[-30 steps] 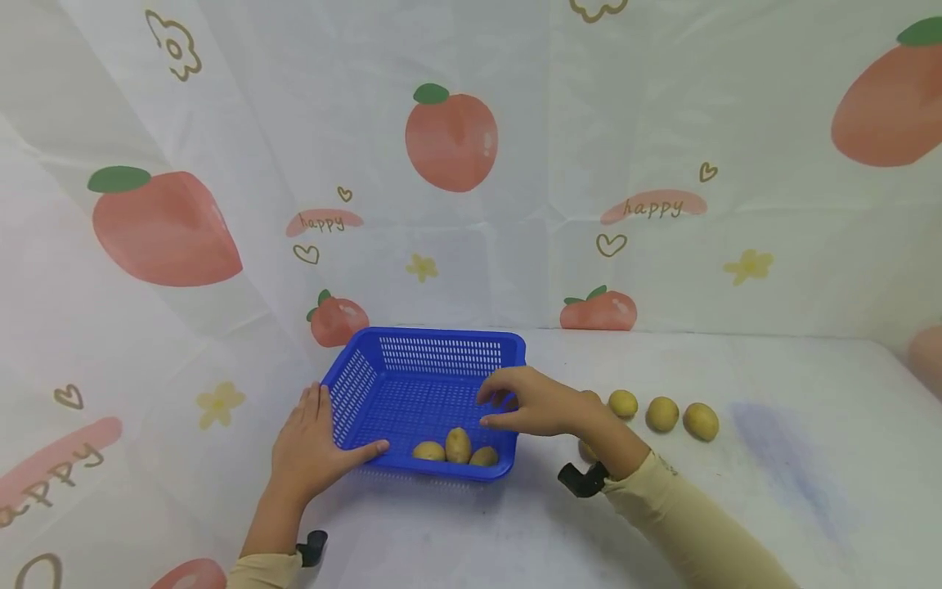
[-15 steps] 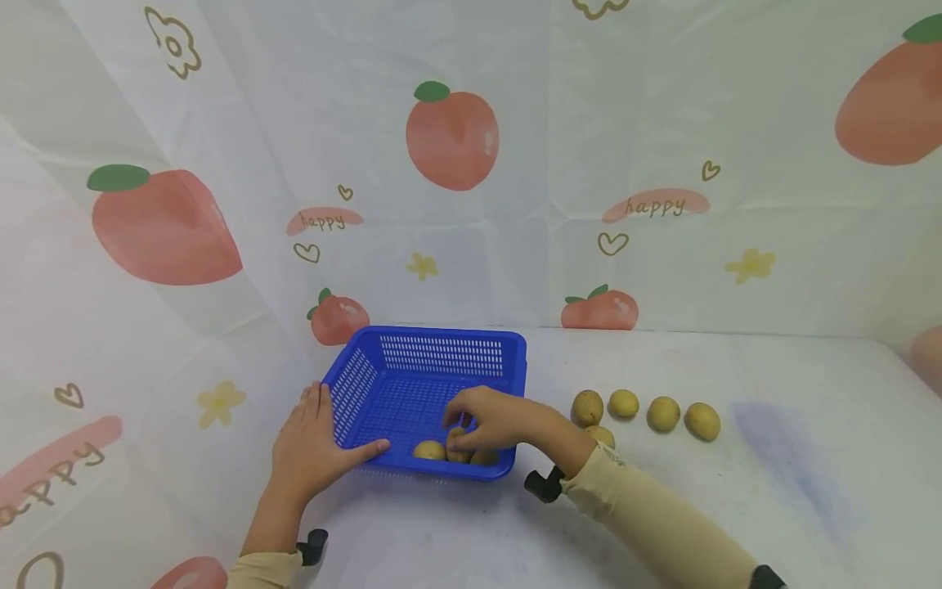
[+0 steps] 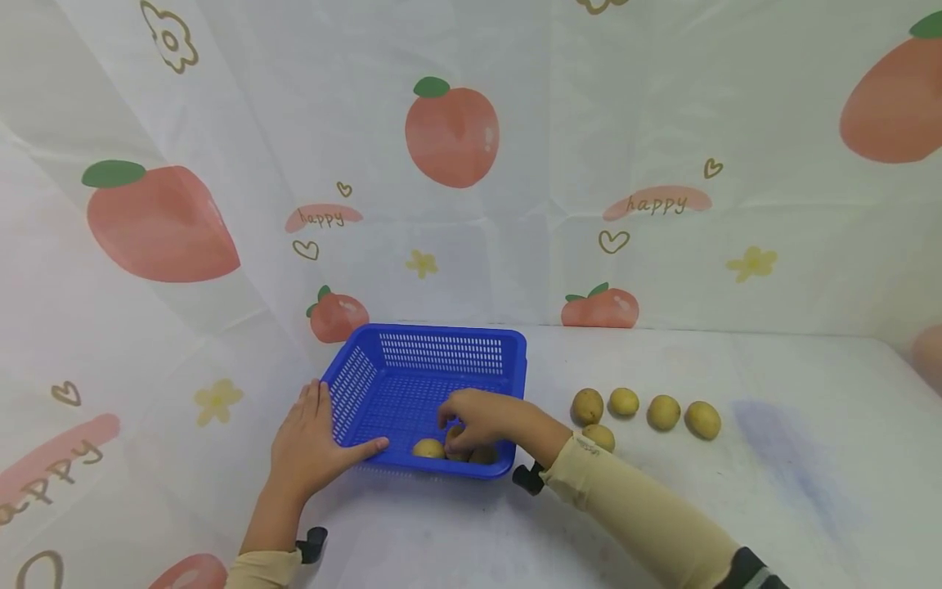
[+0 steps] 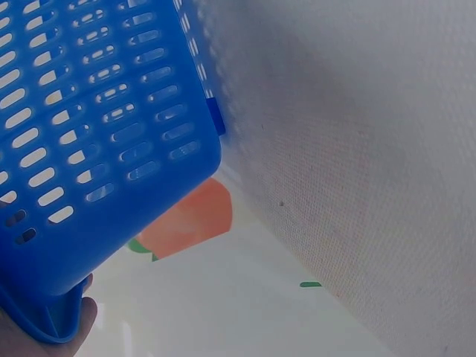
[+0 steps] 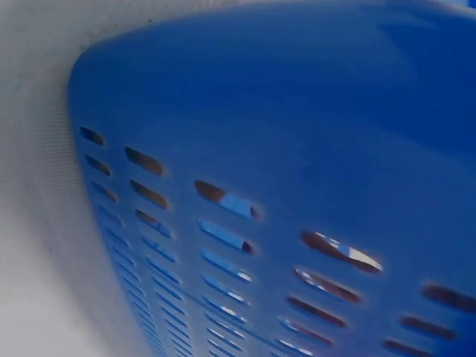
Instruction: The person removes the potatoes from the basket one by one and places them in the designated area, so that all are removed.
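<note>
A blue slotted plastic basket (image 3: 427, 331) stands on the white surface, with several potatoes inside along its near wall. My left hand (image 3: 305, 450) rests at its near left corner, fingers straight along the left rim and thumb stretched over the front rim. In the left wrist view the basket's underside and slots (image 4: 97, 111) show, with fingertips at its rim. My right hand (image 3: 482, 421) reaches over the right rim into the basket, its fingers curled on a potato (image 3: 454, 438). To the left of that potato lies another potato (image 3: 428, 448). The right wrist view shows the basket's outer wall (image 5: 245, 111), hiding the hand.
Right of the basket, several potatoes lie on the white cloth, among them a potato (image 3: 587, 406) beside the right forearm and a potato (image 3: 702, 420) farthest right. A white fruit-printed curtain (image 3: 515, 164) hangs behind and along the left side.
My right hand has moved left and down into the basket, onto the potato there. The potatoes behind its forearm have come into view. My left hand and the basket have stayed in place.
</note>
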Demonstrator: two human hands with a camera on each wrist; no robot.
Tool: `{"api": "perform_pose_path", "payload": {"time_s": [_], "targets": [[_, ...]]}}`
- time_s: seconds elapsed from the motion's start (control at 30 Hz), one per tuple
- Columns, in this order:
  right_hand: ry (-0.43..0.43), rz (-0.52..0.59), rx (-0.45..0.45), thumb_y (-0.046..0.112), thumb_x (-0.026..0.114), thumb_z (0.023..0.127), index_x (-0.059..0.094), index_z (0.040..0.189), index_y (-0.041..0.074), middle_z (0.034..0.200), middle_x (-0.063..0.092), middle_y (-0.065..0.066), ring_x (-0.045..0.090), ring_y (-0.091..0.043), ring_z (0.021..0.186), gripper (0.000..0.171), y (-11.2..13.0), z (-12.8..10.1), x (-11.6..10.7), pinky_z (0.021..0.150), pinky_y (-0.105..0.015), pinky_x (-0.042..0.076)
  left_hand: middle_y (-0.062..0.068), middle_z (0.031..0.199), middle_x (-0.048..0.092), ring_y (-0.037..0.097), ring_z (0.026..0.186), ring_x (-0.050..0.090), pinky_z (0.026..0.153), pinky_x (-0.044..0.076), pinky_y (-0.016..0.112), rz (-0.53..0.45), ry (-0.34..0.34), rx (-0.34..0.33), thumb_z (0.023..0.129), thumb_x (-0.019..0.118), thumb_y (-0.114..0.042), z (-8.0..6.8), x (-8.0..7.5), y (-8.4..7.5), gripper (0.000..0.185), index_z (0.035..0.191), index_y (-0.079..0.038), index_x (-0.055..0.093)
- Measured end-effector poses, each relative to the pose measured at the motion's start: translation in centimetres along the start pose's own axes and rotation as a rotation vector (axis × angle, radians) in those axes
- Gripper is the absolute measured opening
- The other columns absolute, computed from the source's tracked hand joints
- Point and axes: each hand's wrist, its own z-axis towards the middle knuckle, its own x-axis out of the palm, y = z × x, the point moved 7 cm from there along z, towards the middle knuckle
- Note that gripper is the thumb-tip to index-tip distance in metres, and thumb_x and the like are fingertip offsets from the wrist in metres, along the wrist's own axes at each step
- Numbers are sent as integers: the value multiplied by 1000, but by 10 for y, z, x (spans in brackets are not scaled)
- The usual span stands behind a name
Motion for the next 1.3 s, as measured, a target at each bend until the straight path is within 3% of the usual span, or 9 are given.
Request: {"api": "perform_pose_path", "payload": {"time_s": [0.2,0.53,0.8,1.07,1.3], "targets": [[44,-69,94,26,80,94,75,128,11,100,66,5,55,-9,87,38,-9,6,11,74,-22,49,38,171,14,56,160,18,130,21,68,-5,4,2,75,65,-92,0,1,0,149,163,15,11],[97,-97,106,27,79,97,75,128,14,95,66,7,58,-8,86,34,-5,5,17,75,-22,52,38,171,15,56,159,18,130,21,68,1,-3,4,74,66,-92,2,-1,0,149,163,16,12],[56,-95,72,24,82,93,78,123,13,103,72,7,59,-7,89,32,-3,4,13,81,-20,54,39,171,16,56,159,19,130,21,68,4,-7,11,74,66,-91,2,-1,0,149,162,16,14],[19,-90,24,21,84,91,79,120,10,98,71,7,58,-7,85,31,0,2,10,76,-19,53,39,170,17,56,159,20,129,22,68,6,-15,19,75,66,-91,2,-1,-1,148,162,17,15],[-73,-75,-55,21,85,91,76,121,12,103,64,8,55,-6,92,32,2,-1,2,78,-17,51,39,170,16,57,159,19,130,22,68,6,-7,16,75,66,-91,1,-1,0,148,162,18,14]]}}
